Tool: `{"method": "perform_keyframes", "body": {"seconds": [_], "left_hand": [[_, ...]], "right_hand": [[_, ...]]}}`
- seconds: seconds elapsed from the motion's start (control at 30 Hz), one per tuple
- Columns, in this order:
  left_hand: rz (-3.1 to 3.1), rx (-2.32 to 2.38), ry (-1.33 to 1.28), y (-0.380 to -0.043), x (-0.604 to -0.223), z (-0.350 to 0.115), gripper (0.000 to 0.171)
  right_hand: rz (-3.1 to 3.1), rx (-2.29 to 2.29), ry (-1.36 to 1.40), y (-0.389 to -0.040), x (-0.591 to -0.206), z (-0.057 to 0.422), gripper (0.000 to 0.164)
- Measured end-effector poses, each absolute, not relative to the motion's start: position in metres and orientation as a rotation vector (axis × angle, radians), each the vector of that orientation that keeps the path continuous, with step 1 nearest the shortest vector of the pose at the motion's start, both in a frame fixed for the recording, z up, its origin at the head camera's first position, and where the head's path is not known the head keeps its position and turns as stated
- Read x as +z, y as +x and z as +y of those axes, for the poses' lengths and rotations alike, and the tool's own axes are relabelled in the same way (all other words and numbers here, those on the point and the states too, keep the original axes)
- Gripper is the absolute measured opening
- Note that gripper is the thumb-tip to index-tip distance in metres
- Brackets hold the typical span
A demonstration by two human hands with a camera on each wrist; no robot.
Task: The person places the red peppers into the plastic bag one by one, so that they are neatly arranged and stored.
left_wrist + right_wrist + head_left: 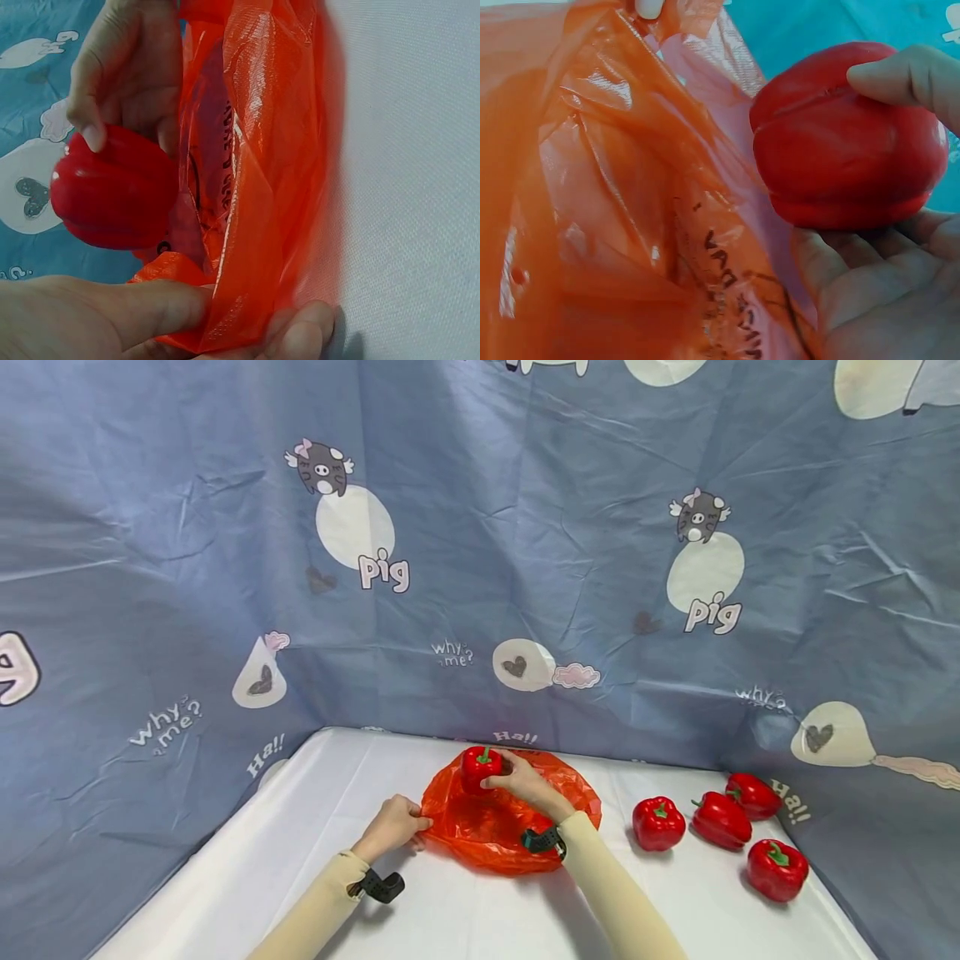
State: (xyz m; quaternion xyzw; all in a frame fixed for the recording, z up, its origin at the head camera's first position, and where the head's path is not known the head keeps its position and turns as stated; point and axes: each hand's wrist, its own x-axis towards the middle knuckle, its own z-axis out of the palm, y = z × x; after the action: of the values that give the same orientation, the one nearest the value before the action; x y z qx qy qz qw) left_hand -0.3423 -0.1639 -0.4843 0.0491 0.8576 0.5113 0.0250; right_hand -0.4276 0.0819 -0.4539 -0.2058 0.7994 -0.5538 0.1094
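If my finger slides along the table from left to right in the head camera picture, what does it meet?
Left hand → red bag → one red pepper → three more red peppers. The right hand and the pepper it holds overlap the bag, so they're left out.

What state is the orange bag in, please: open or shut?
Open: in the head view, the mouth of the orange bag gapes, showing its inside, and the left hand pinches its edge.
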Motion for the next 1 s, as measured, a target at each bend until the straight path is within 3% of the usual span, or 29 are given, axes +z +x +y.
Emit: {"method": "perform_keyframes", "body": {"seconds": [0.67,1.0], "left_hand": [[2.635,1.588,0.163,-0.34,-0.483,-0.161,0.01],[2.637,1.569,0.183,-0.342,-0.487,-0.161,0.009]], "right_hand": [[2.424,-1.637,-0.498,-0.434,-0.492,0.063,0.077],[2.395,-1.598,-0.599,-0.435,-0.503,0.066,0.078]]}}
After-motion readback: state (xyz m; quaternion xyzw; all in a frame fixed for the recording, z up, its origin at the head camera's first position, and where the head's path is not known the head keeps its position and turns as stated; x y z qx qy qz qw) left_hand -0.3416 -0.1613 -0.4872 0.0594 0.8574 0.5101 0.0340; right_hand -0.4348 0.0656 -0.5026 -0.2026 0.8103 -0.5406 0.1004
